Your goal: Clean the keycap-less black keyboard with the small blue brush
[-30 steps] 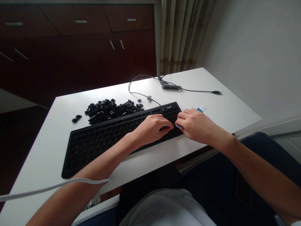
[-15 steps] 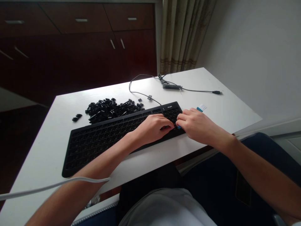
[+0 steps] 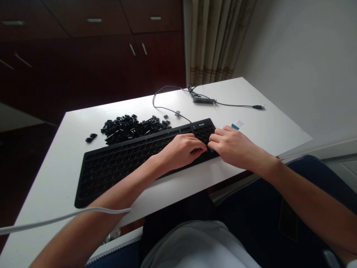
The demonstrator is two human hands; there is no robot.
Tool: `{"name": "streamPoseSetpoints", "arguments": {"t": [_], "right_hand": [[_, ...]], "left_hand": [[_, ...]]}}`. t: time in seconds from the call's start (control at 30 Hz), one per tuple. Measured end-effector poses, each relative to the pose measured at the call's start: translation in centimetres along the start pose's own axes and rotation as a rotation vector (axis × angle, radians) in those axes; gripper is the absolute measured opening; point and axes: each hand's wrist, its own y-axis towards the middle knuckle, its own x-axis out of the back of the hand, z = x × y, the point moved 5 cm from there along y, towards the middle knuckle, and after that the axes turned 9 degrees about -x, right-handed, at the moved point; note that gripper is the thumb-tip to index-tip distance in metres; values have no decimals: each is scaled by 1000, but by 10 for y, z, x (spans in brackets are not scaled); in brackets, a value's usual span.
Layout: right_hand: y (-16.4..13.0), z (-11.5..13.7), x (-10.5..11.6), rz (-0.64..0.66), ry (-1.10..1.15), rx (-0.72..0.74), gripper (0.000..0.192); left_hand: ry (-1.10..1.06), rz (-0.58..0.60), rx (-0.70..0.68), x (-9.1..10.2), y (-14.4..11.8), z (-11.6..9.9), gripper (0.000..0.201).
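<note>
The keyboard (image 3: 134, 158) looked like matt black plastic, as did the loose keycaps (image 3: 131, 128) near the table's far edge. The table (image 3: 251, 96) was smooth matt white; the cabinet (image 3: 83, 56) was dark glossy wood.

Dark wood cabinets (image 3: 92, 48) stand behind the white desk (image 3: 50, 163); beige curtain (image 3: 214, 39) hangs beside a pale wall (image 3: 301, 56).

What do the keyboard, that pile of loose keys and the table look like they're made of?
Keyboard: probably black plastic, matte, with no glare. Pile of loose keys: likely the same plastic, with small glints on the edges. Table: smooth white top, maybe painted or laminated board; the core is hidden.
</note>
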Motion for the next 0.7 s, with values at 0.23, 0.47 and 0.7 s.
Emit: {"name": "streamPoseSetpoints", "arguments": {"t": [0.23,0.47,0.7], "right_hand": [[-1,0,-2,12,-40,-40,24],[1,-2,3,19,-2,-35,24],[2,-3,1,28,23,-17,24]], "left_hand": [[66,-2,-86,-1,-2,-3,20],[58,-4,-71,-1,-2,-3,19],[57,2,-66,1,-2,-3,18]]}}
